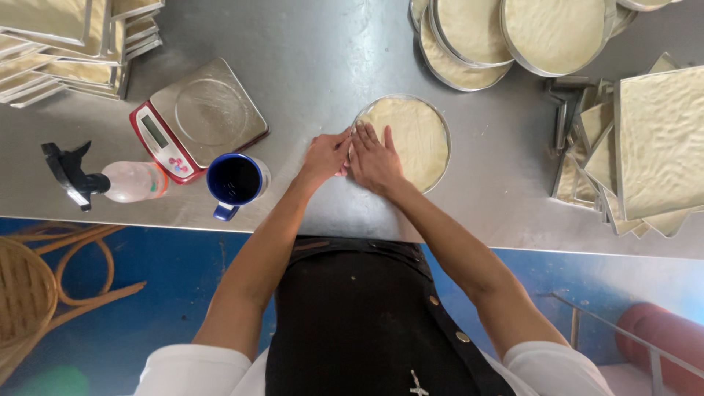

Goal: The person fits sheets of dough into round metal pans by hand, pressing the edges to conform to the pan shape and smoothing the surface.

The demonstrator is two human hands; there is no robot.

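A round metal pan (443,126) lined with pale dough (418,136) sits on the steel table (315,66) in front of me. My right hand (374,158) lies flat on the dough at the pan's left side, fingers spread and pointing away from me. My left hand (326,154) rests against the pan's left rim, fingertips touching the edge beside my right hand. Neither hand holds anything.
A red kitchen scale (198,117), a blue mug (236,182) and a spray bottle (110,182) stand to the left. Stacked square dough-filled pans (66,44) sit at the far left, round filled pans (513,33) at the back, more square pans (645,147) at the right.
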